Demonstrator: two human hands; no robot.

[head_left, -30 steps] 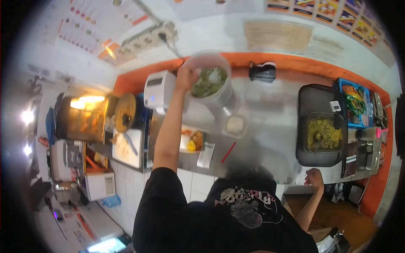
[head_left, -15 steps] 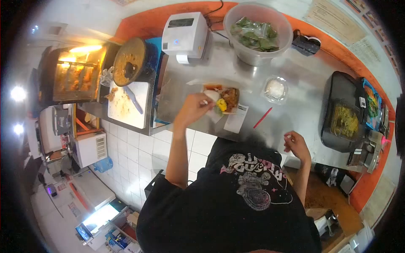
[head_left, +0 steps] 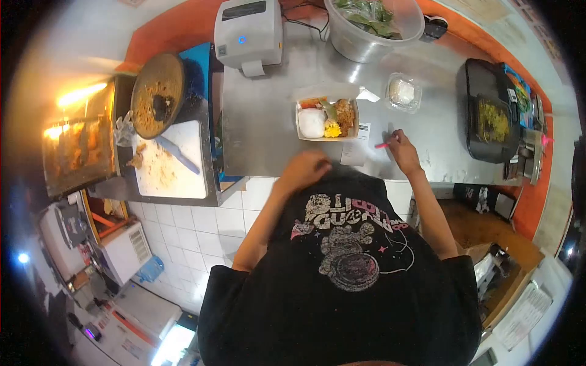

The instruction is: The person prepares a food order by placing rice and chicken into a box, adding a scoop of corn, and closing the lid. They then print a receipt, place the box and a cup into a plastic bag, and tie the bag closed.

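Note:
A paper food box point(head_left: 300, 127) stands open on the steel counter, with a white mound that looks like rice, something bright yellow, a leaf and browned fried pieces inside. My left hand point(head_left: 305, 169) is at the counter's front edge by my shirt, below the box. Its fingers are curled and slightly blurred; whatever they may hold is hidden. To the right of the box, my right hand point(head_left: 403, 152) pinches a red pen point(head_left: 381, 145) just above the counter. A printed paper slip point(head_left: 354, 152) lies between the box and the pen.
A label printer point(head_left: 250, 36) and a clear tub of leaves point(head_left: 366, 46) stand at the back. On the left are a cutting board point(head_left: 177, 171) with a knife point(head_left: 177, 154) and a stone mortar point(head_left: 174, 79). A clear container point(head_left: 403, 93) and a black case point(head_left: 476, 91) sit right.
My right hand has moved up onto the counter and picked up the red pen. My left hand has drawn back from the food box towards my body. The view has shifted.

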